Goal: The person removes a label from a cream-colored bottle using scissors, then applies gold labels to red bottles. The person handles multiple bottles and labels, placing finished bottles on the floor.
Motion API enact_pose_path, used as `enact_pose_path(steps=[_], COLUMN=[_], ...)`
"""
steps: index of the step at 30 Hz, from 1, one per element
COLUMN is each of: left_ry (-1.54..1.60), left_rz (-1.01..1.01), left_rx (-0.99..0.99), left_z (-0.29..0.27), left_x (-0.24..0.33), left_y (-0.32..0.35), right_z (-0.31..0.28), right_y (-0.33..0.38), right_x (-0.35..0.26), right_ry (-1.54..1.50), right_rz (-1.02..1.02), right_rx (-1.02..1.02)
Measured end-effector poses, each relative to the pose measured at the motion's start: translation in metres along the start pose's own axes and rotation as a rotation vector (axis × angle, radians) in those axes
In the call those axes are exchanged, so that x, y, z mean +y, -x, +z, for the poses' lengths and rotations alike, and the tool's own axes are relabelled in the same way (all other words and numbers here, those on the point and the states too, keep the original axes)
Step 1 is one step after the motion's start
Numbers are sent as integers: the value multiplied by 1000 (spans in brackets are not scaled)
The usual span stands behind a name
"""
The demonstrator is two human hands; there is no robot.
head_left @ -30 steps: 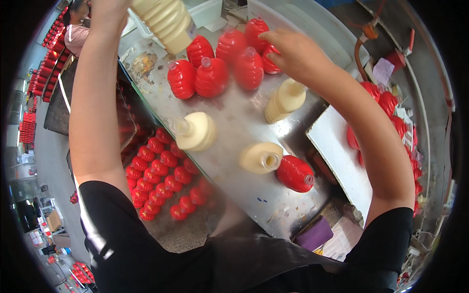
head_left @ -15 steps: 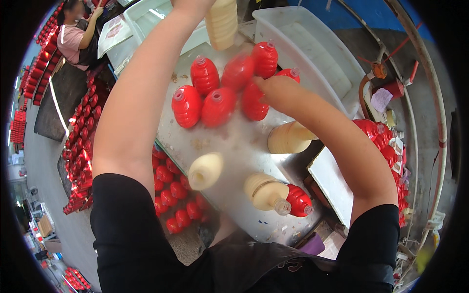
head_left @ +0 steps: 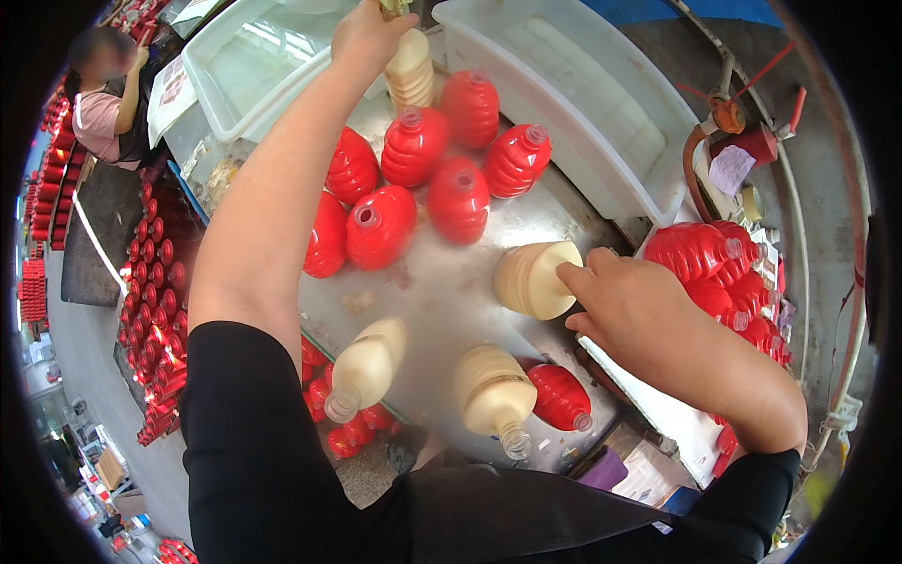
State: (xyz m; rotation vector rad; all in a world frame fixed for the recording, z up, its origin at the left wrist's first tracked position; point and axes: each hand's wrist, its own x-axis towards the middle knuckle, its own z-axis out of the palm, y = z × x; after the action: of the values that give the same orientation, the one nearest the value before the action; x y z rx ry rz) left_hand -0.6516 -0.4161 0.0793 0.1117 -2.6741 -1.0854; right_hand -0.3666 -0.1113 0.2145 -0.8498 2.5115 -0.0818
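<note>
Looks like seven red bottles are sitting bunched toward the bench far edge, left hand is clamping its grip round a cream bottle there, right hand is touching a second one by the right edge (can't tell if closed), and two loose cream ones plus a lone red are sitting nearer me.

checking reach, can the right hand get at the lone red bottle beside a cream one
Probably yes: the right hand is near the lone red bottle; a cream bottle crowds its left side, but its neck and right side look uncovered.
</note>
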Motion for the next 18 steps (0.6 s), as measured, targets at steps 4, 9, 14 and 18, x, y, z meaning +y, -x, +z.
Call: enact_pose_path(steps=[4, 9, 14, 18], left_ry=[-24, 21, 397, -240], left_rz=[76, 100, 27, 76], left_rx=[13, 8, -163, -289], left_z=[9, 19, 4, -56], left_x=[5, 6, -3, -20], left_y=[-3, -10, -1, 34], right_z=[14, 1, -64, -113], right_y=[-9, -14, 11, 28], right_x=[14, 20, 3, -9], right_ry=[-11, -108, -153, -240], right_rz=[62, -74, 36, 180], right_rx=[30, 252, 404, 587])
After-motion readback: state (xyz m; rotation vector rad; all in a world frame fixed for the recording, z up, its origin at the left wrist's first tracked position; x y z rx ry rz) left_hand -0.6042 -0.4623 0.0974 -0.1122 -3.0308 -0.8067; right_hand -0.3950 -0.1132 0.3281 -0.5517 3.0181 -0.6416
